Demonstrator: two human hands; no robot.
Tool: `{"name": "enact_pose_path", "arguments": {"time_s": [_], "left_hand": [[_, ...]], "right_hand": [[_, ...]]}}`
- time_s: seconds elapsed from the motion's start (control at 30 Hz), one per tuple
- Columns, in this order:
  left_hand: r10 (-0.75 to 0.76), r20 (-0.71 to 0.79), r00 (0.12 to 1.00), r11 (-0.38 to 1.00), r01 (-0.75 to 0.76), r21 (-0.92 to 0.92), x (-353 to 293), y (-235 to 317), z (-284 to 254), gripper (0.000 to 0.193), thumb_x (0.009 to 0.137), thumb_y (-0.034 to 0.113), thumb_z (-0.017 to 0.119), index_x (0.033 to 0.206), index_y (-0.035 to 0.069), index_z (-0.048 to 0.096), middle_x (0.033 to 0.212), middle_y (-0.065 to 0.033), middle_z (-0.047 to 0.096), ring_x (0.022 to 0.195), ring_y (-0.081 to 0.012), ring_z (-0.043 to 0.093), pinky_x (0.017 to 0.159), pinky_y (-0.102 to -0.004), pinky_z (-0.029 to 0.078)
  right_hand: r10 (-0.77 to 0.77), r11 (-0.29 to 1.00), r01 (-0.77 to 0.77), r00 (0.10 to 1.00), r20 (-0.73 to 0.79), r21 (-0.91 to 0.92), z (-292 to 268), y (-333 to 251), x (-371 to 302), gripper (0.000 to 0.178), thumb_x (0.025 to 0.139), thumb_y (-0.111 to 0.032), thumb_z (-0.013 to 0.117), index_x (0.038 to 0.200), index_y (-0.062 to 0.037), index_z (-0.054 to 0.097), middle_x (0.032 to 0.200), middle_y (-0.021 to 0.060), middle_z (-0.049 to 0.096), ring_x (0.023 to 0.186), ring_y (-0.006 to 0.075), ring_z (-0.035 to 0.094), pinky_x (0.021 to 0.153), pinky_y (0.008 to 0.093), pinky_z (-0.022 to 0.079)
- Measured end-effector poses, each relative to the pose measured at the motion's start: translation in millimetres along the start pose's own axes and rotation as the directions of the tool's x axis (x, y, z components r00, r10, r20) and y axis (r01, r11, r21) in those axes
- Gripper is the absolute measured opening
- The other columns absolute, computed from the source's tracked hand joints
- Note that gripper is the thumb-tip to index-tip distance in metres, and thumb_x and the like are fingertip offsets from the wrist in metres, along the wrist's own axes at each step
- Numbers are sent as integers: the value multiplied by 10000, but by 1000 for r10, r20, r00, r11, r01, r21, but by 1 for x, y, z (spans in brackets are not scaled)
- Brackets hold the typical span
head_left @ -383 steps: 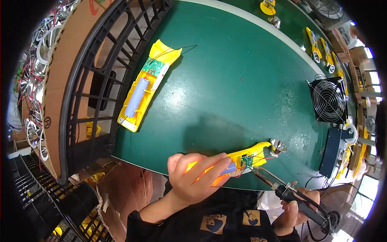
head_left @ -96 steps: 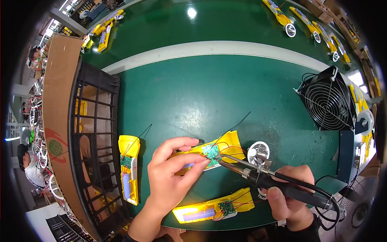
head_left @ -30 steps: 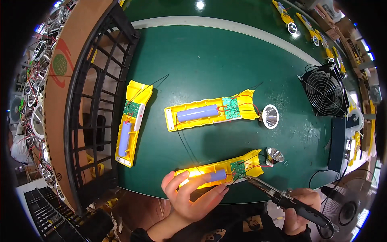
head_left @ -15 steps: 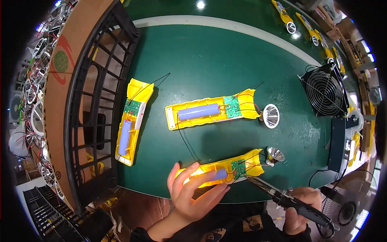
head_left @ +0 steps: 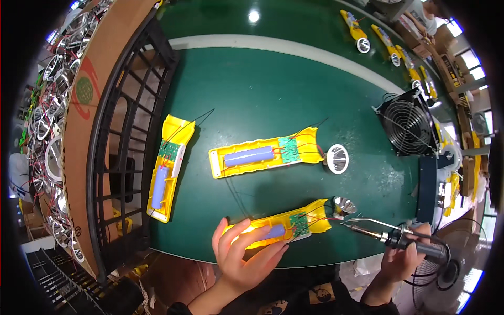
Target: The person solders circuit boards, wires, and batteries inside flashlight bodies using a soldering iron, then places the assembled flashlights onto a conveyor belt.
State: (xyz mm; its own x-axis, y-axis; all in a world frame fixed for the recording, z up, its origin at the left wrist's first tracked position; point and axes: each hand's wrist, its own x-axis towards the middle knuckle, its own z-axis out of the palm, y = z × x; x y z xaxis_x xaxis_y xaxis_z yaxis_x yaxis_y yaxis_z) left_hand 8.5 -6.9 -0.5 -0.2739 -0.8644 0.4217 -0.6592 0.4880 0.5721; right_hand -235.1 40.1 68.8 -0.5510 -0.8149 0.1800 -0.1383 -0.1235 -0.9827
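My left hand (head_left: 244, 262) lies across a yellow flashlight housing (head_left: 319, 215) at the table's near edge, its fingers holding the housing at both sides. Inside that housing are a purple cell (head_left: 273, 232), partly under my fingers, and a green circuit board (head_left: 300, 224). Thin wires run from the board to a silver reflector (head_left: 344, 206) on the right. In my right hand (head_left: 403, 260) is a soldering iron (head_left: 396, 239) with a thin metal tube alongside. Its tip points left, to the right of the housing and apart from the board.
Two more opened yellow housings, one mid-table (head_left: 249, 156) and one at the left (head_left: 167, 173), hold cells and boards. A white-rimmed reflector (head_left: 337, 159) lies beside the middle one. A black fan (head_left: 408, 126) stands at the right, a black plastic crate (head_left: 126, 131) at the left.
The soldering iron has come off the circuit board and moved right and slightly up, with my right hand. My left hand stays on the housing. The whole view has shifted a little.
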Motion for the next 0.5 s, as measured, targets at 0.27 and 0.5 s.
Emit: {"name": "enact_pose_path", "arguments": {"time_s": [0.27, 0.5], "left_hand": [[-6, 11, 1000, 1000, 6, 6, 0, 4, -2, 148, 570, 170, 714, 698, 171, 639, 954, -20, 516, 993, -257, 447, 915, -490, 308], [-9, -28, 1000, 997, 6, -81, 9, 10, -11, 161, 569, 148, 694, 711, 142, 617, 942, -53, 522, 978, -280, 452, 901, -492, 318]], "right_hand": [[130, 924, -114, 991, -21, 366, -18, 24, 7, 218, 797, -150, 538, 842, -33, 361, 598, 45, 449, 402, 76, 409, 352, 174, 314], [143, 932, -163, 986, 83, 324, -31, 27, 0, 195, 796, -133, 520, 859, -37, 363, 618, 41, 457, 401, 61, 385, 339, 163, 284]]}}
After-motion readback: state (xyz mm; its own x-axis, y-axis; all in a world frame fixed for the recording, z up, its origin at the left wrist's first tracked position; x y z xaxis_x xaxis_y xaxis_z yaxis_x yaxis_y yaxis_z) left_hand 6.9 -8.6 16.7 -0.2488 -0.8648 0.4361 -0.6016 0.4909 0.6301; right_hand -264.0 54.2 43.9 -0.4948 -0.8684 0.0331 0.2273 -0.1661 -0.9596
